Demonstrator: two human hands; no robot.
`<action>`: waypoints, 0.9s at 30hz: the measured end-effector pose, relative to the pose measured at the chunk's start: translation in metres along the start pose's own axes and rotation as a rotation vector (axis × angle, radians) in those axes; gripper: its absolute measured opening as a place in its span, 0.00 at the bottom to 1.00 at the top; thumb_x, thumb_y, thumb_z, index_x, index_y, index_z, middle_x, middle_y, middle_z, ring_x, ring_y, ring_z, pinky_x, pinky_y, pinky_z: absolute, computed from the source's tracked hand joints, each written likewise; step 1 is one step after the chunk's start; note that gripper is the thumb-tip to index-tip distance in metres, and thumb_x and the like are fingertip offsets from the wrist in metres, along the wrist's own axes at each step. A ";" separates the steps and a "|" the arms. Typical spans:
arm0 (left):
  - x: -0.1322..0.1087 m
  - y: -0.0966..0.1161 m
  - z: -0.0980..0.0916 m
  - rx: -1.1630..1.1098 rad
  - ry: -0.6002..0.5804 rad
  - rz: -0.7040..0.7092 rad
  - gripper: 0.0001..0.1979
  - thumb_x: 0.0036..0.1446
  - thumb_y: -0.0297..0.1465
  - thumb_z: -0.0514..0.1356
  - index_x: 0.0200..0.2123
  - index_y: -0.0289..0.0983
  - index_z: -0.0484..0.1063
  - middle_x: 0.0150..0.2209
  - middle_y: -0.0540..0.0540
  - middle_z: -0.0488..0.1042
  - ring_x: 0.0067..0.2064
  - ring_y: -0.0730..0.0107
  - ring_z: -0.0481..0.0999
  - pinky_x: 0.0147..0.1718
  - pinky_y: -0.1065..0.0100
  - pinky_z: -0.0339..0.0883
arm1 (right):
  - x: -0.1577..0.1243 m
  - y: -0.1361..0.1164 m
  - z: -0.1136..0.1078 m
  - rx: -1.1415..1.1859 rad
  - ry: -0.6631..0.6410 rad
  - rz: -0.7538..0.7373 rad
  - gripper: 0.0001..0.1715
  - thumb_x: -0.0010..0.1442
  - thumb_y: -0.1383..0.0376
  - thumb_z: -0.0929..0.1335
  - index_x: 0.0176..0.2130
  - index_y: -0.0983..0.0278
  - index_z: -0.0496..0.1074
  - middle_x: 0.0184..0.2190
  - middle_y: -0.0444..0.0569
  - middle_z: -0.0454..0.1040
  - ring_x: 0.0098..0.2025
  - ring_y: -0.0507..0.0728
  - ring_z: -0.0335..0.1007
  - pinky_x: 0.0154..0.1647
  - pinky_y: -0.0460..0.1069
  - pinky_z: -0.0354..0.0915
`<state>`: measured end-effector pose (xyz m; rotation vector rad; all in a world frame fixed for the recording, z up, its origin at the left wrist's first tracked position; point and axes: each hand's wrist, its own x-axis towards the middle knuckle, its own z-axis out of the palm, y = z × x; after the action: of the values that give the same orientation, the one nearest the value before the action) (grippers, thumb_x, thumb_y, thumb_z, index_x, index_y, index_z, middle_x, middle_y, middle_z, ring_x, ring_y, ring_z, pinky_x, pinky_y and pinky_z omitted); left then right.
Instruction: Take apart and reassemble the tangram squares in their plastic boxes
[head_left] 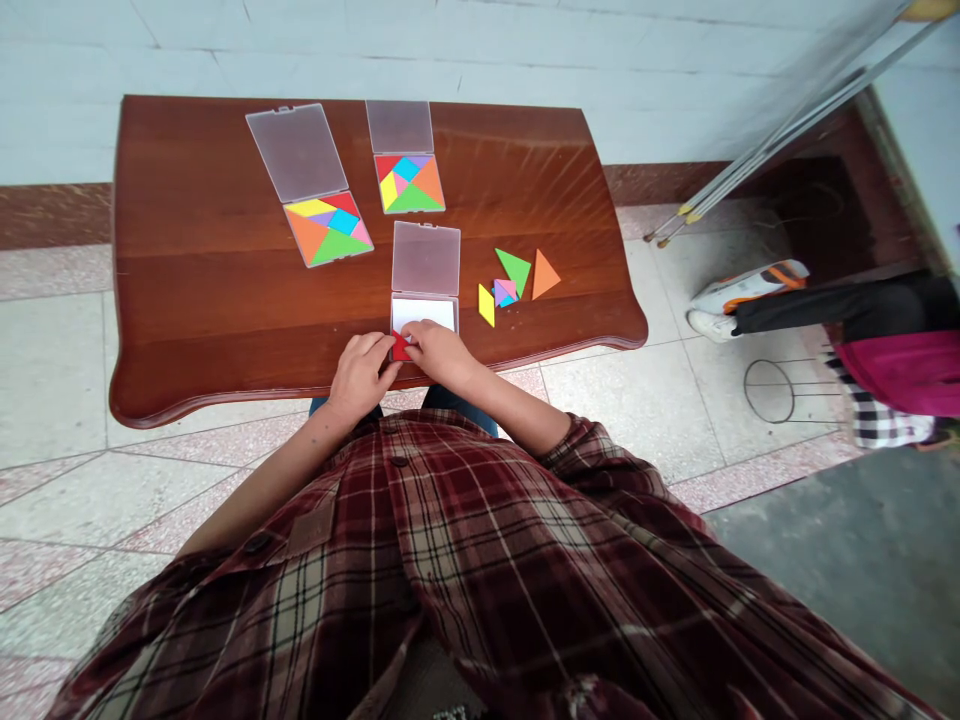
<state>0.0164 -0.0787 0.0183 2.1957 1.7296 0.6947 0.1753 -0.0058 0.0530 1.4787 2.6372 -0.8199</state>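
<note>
Table point(225, 300): dark wood, glossy varnish with glare. Red piece point(400, 347), pinched between both hands: smooth, matt plastic. Case lid point(425, 258) just beyond the grip: frosted translucent plastic. Shirt point(480, 570) nearside: woven plaid cloth.

Dark wooden table point(187, 300) with a scalloped near edge, standing on a tiled floor point(60, 330). On it: two open clear cases with filled tangram sets, one far left point(328, 228), one far centre point(409, 183); a third open case point(424, 300) with a white base near the front edge; loose pieces to its right: yellow point(486, 304), green point(514, 268), orange point(544, 274), pink-blue cluster point(505, 292)
</note>
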 end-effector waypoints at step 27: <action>-0.003 0.000 0.001 0.034 0.015 0.021 0.19 0.65 0.37 0.51 0.54 0.34 0.69 0.45 0.40 0.76 0.46 0.57 0.71 0.49 0.56 0.65 | -0.012 0.014 -0.009 0.170 0.098 0.099 0.16 0.61 0.69 0.63 0.49 0.65 0.71 0.42 0.51 0.79 0.42 0.55 0.73 0.46 0.49 0.63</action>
<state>0.0163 -0.0812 0.0171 2.2394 1.7410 0.6939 0.1948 -0.0054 0.0578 1.7165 2.5923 -1.0099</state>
